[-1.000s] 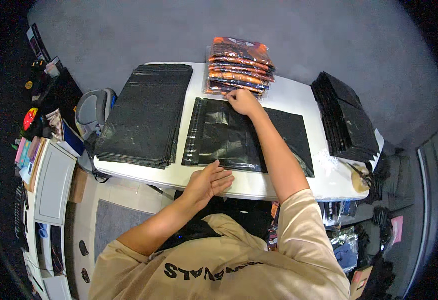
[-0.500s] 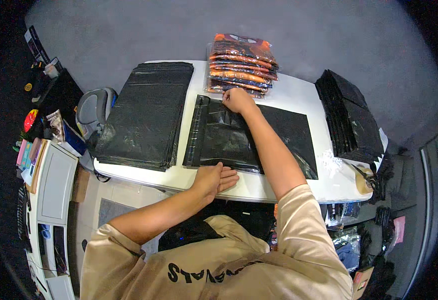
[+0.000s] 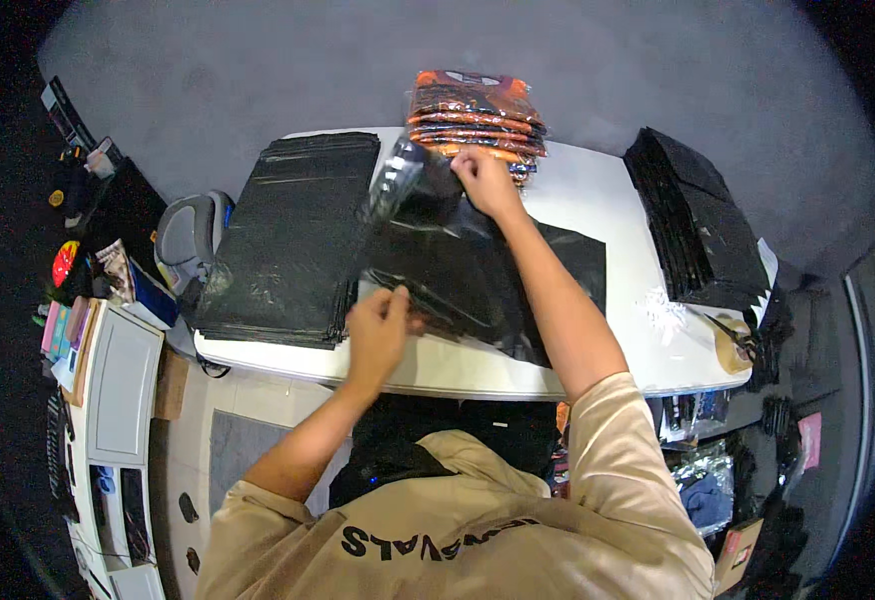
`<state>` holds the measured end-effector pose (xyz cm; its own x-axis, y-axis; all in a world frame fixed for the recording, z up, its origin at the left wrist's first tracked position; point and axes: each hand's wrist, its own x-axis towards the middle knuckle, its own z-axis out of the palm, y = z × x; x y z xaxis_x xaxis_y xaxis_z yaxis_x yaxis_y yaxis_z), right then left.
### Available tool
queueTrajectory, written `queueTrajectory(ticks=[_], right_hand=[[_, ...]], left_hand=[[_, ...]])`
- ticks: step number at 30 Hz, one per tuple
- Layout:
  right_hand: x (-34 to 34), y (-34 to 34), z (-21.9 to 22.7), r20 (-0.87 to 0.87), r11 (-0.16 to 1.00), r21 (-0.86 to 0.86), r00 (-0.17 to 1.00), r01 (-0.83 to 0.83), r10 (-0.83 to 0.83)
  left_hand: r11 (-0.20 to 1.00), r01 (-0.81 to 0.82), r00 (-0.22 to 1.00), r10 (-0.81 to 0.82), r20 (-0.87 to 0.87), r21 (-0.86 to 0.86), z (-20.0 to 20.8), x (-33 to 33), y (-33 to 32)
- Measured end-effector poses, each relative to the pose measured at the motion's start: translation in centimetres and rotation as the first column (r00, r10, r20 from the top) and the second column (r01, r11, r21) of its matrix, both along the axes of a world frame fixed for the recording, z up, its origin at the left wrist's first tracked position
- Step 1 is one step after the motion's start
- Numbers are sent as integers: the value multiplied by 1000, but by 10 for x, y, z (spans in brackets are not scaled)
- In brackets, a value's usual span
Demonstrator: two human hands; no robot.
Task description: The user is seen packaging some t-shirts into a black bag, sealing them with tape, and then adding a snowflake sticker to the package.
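A black plastic mailing bag point(image 3: 458, 260) lies across the middle of the white table point(image 3: 458, 375), its left end lifted and smeared by motion. My right hand point(image 3: 486, 182) pinches the bag's far edge. At the near left corner, my left hand point(image 3: 378, 325) has its fingers closed on the bag's edge; they are partly blurred. The right part of the bag lies flat on the table, beneath my right forearm. Just beyond my right hand stands a pile of clear-wrapped orange and black packets point(image 3: 473, 115).
A flat stack of black plastic bags point(image 3: 293, 235) lies on the left of the table, another black stack point(image 3: 698, 215) on the right. Scissors point(image 3: 741, 338) and a tape roll point(image 3: 728, 350) sit at the right corner. A grey chair point(image 3: 186, 235) and white cabinet point(image 3: 118, 390) stand left.
The bag's left end has been raised off the table. My left hand has moved left and up from the near edge, its flat fingers now closed on the bag. My right hand has risen slightly.
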<state>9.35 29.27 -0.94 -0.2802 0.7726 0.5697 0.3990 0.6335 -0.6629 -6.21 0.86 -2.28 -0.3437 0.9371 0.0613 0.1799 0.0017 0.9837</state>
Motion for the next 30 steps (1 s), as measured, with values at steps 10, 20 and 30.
queueTrajectory(ticks=[10,20,30], right_hand=[[86,-71,50,-427,981,-69,883,183,-195],[123,-93,48,-484,968,-93,839,233,-248],[122,-88,24,-424,972,-188,881,141,-210]], left_hand=[[923,-48,903,204,-379,381,62,-65,79],[900,-41,969,142,-202,435,59,-53,108],[830,-136,984,174,-21,541,47,-44,122]])
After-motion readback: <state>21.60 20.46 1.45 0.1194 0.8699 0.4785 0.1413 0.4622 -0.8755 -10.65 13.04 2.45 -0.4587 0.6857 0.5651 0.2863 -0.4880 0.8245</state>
